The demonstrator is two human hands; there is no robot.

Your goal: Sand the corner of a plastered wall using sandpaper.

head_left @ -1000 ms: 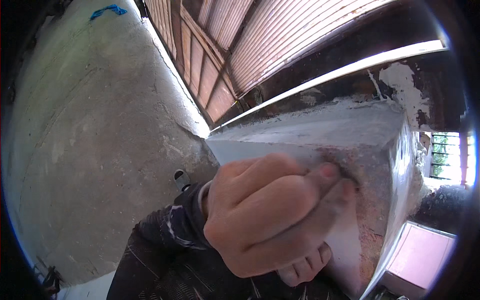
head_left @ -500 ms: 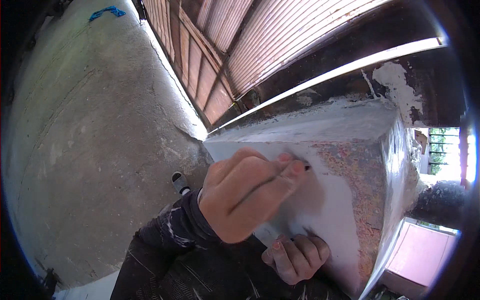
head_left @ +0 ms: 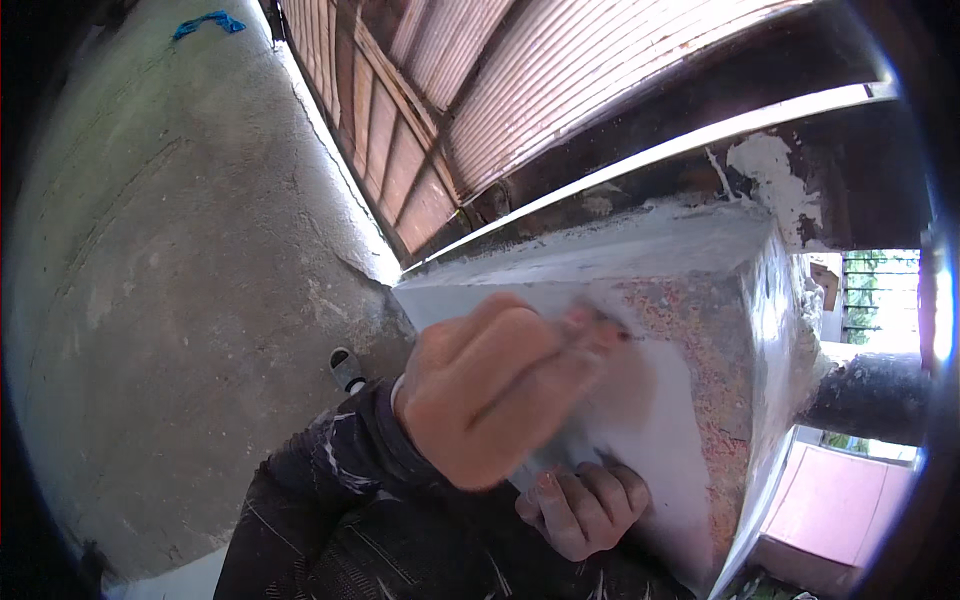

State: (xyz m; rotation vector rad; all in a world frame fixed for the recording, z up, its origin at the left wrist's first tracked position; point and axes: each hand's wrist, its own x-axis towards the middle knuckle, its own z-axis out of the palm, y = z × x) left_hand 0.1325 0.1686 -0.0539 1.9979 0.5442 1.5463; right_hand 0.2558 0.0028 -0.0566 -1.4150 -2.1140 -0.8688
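My left hand (head_left: 490, 390) reaches in from the lower left, its thumb and fingertips pinched together against a smooth white face of a concrete block (head_left: 668, 390). A small dark tip shows at the fingertips, blurred; what it belongs to I cannot make out. Below it, my right hand (head_left: 585, 508) is curled into a loose fist close to the same face, above my dark trousers. Whatever it may hold is hidden by the fingers. Along the block's right edge runs a rough, pinkish-grey bare patch (head_left: 722, 400).
A dark beam (head_left: 850, 180) with white smears meets the block's far side. Behind it stands a corrugated, wood-framed panel (head_left: 540, 90). A dark pipe (head_left: 868, 400) and a pink box-like thing (head_left: 830, 505) are at right. Grey concrete floor (head_left: 200, 300) spreads left, with a blue cloth (head_left: 208, 24).
My left hand's fingertips have shifted slightly right along the white face and are blurred by motion. My right hand stays closed. The whole view has shifted a little.
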